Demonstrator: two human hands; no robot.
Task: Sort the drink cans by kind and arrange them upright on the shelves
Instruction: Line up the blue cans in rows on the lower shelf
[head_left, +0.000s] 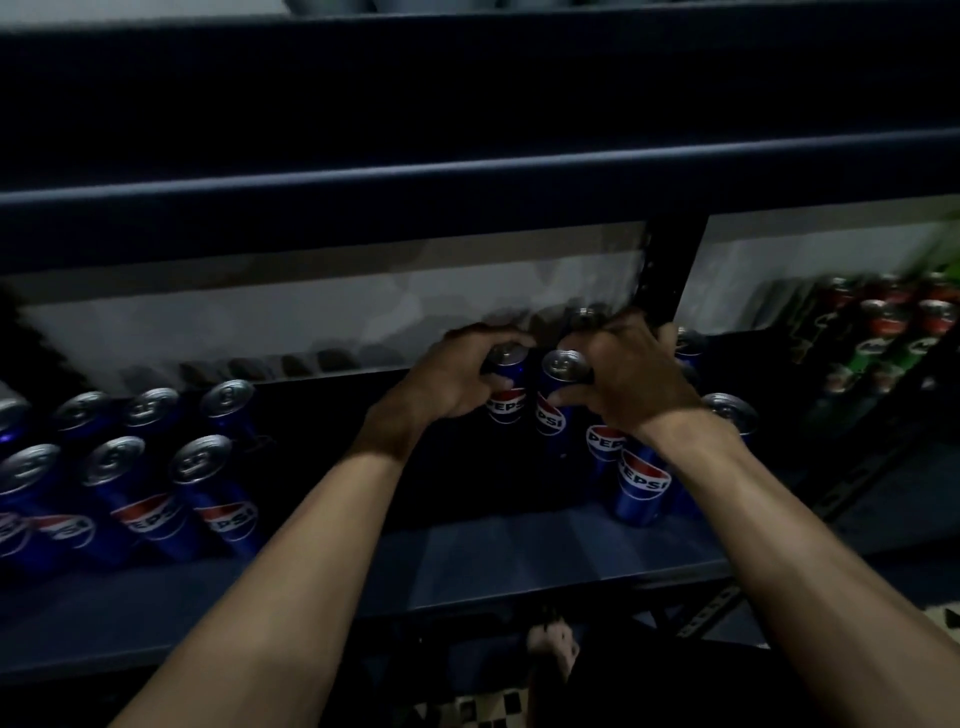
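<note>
Left hand (457, 376) grips a blue Pepsi can (506, 397), and right hand (631, 376) grips a second Pepsi can (553, 410). Both cans stand upright, tabs up, just left of the shelf post (670, 270). Fingers hide their far sides. Right of the post, the red and green cans (883, 322) are blurred.

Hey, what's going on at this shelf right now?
A person is sorting drink cans on a dark shelf. The left hand grips one Pepsi can by its top, and the right hand grips the neighbouring can. Rows of Pepsi cans stand at the left, and a small cluster stands at the front right. Blurred red and green cans fill the next bay.
</note>
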